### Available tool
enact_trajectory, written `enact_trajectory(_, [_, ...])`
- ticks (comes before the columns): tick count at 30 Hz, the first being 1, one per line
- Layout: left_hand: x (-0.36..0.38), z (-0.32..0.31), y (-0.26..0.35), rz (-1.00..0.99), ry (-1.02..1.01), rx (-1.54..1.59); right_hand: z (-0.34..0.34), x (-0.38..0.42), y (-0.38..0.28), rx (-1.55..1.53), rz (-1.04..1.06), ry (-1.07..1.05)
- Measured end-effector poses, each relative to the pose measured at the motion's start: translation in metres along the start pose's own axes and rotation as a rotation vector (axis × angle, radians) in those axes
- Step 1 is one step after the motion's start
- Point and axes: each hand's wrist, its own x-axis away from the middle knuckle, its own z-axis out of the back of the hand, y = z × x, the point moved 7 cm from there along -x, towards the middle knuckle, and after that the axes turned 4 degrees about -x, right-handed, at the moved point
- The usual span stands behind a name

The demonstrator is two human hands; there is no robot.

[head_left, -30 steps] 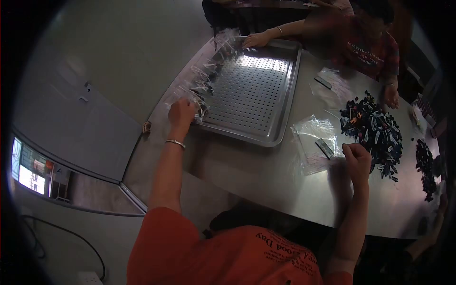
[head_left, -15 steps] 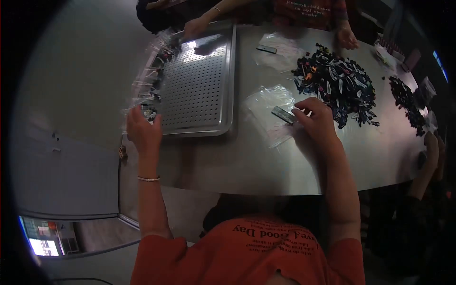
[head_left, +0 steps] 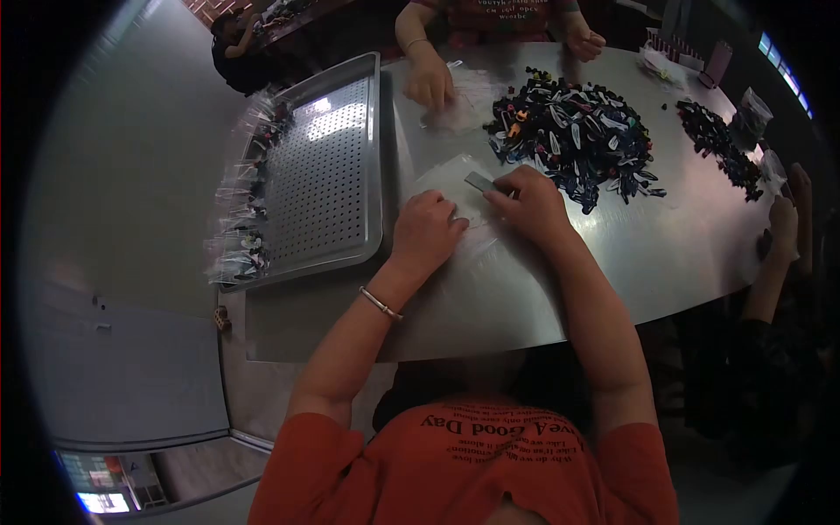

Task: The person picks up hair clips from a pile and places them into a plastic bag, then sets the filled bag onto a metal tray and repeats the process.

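Note:
A stack of clear plastic bags (head_left: 457,168) lies on the metal table in front of me. My left hand (head_left: 427,232) is at the stack's near left side, fingers curled and thumb and forefinger closing on the edge of a bag. Across from it, my right hand (head_left: 532,203) pinches the end of a small flat grey bar (head_left: 479,181) over the stack. Beyond the right hand spreads a big pile of hair clips (head_left: 577,136), mostly dark with some orange and silver ones.
To the left stands a perforated metal tray (head_left: 319,175), with filled bags (head_left: 236,254) hanging along its left rim. Opposite, a co-worker's hand (head_left: 430,86) reaches onto another bag stack (head_left: 477,96). A smaller dark pile (head_left: 722,149) and another person's hand (head_left: 783,219) are at the right.
My left hand has left the filled bags on the tray's rim and come right to the bag stack. The bar has turned in my right hand's grasp. My view has shifted.

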Motion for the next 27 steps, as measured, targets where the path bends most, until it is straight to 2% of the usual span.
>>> enact_trajectory(2, [0.0, -0.005, -0.001, 0.021, -0.052, -0.005, 0.009, -0.004, 0.008, -0.101, -0.034, 0.103])
enact_trajectory(17, [-0.004, -0.013, -0.025, 0.158, -0.168, 0.197, 0.011, -0.006, 0.014, -0.27, -0.094, 0.112])
enact_trajectory(19, [-0.004, -0.008, -0.029, 0.195, -0.069, 0.15, 0.008, -0.006, 0.013, -0.269, -0.083, 0.114])
enact_trajectory(22, [-0.004, -0.005, -0.034, 0.27, -0.035, 0.194, 0.008, -0.004, 0.008, -0.206, -0.085, 0.115])
enact_trajectory(26, [-0.009, 0.02, -0.03, 0.205, 0.131, 0.149, 0.012, 0.001, 0.0, -0.022, -0.115, 0.185])
enact_trajectory(27, [-0.012, 0.031, -0.026, 0.211, 0.155, 0.043, 0.01, 0.003, -0.001, -0.021, -0.114, 0.185])
